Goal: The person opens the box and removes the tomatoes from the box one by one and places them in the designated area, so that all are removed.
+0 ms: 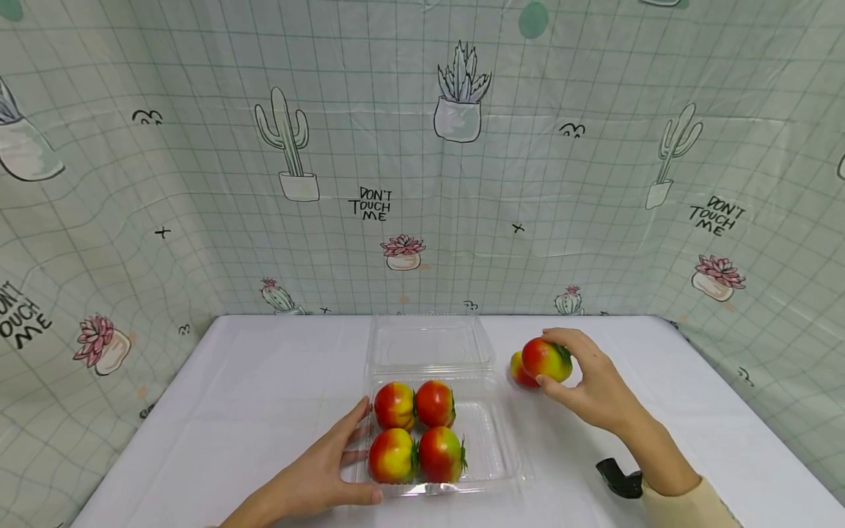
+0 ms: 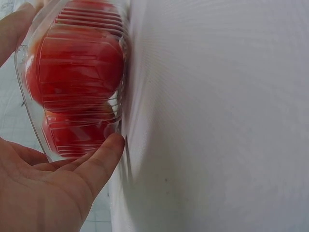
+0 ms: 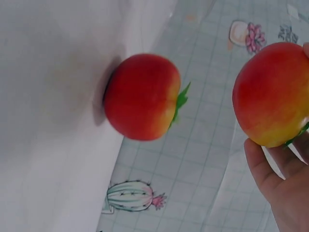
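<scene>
A clear plastic clamshell container [image 1: 488, 440] lies with its lid folded back, and several red-yellow tomatoes [image 1: 436, 403] with green leaves sit in its left part. My left hand [image 1: 323, 458] is at the container's left side, its fingers fairly straight along the wall and its thumb by the front left corner. The left wrist view shows a fingertip [image 2: 115, 140] low against the ribbed wall. Above the table at the right, my right hand [image 1: 594, 381] holds a tomato [image 1: 546, 359] between thumb and fingers. Another tomato [image 3: 142, 96] rests on the table behind it, partly hidden in the head view.
The container's lid [image 1: 429, 345] lies flat toward the back of the white table [image 1: 277, 367]. A black curved object [image 1: 619, 478] is beside my right wrist. Hanging cloth [image 1: 422, 169] with a grid and cactus print surrounds the table at the back and sides.
</scene>
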Available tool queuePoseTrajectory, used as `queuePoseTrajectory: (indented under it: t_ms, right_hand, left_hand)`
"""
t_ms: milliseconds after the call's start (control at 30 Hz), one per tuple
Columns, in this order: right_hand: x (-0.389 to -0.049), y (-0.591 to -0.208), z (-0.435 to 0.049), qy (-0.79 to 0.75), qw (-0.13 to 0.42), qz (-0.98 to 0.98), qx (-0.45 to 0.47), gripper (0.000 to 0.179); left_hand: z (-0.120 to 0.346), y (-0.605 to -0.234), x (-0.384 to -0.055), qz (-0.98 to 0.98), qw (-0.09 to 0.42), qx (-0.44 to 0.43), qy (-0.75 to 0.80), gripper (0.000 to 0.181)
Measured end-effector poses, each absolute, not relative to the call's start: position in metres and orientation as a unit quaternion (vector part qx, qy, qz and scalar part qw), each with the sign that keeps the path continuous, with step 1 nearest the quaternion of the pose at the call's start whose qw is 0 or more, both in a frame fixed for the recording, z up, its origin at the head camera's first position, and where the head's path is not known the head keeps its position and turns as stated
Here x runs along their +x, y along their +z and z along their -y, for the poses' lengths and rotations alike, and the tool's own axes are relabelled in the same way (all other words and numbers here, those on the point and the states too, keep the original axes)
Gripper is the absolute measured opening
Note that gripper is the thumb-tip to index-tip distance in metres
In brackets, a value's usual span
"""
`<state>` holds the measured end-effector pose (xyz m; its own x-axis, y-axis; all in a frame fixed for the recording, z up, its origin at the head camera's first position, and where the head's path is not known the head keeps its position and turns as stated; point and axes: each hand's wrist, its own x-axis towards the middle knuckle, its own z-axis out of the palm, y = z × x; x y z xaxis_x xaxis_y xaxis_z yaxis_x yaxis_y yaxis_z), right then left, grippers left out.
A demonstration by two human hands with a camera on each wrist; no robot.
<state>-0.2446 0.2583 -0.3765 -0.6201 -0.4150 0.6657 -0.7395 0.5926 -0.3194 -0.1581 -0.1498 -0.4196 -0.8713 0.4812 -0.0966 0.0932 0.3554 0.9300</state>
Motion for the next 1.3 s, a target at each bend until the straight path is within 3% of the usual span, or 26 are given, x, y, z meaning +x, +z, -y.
queuePoseTrajectory:
  t_ms: [200, 433, 1300]
  right_hand:
    - [-0.253, -0.378, -0.271, 0.297, 0.305, 0.846, 0.322, 0.059]
    - [-0.26, -0.383, -0.283, 0.291, 0.301, 0.86, 0.292, 0.058]
    - [-0.293, -0.398, -0.325, 0.245, 0.146, 0.933, 0.219, 0.047]
  left_hand:
    - [0.15, -0.418, -0.157, -0.806, 0.181, 0.174, 0.536, 0.111]
    - [0.151, -0.419, -0.157, -0.808, 0.18, 0.174, 0.533, 0.111]
    - [0.149, -0.418, -0.157, -0.805, 0.187, 0.172, 0.536, 0.112]
